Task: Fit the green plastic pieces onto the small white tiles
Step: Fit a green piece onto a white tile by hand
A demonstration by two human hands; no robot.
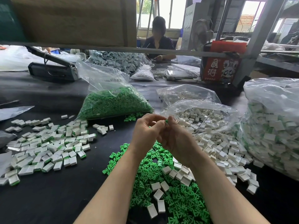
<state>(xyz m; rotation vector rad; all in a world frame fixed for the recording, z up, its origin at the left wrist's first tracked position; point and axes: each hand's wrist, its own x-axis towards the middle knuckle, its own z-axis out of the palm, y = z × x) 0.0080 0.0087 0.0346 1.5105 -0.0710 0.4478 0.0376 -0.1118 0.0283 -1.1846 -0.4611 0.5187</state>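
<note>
My left hand (145,130) and my right hand (174,136) meet above the black table, fingers curled toward each other. A small green plastic piece (166,121) shows pinched at the right hand's fingertips. What the left hand's fingers hold is hidden behind them. Below the hands lies a loose heap of green pieces (171,191) with several white tiles (161,206) on it. A spread of bare white tiles (218,146) lies to the right. Tiles with green fitted (48,147) are piled at the left.
A clear bag of green pieces (113,102) stands behind the hands, an open bag of white tiles (199,115) beside it, and a large full bag (271,126) at the right edge. A red box (220,68) and a seated person (158,41) are beyond the shelf rail.
</note>
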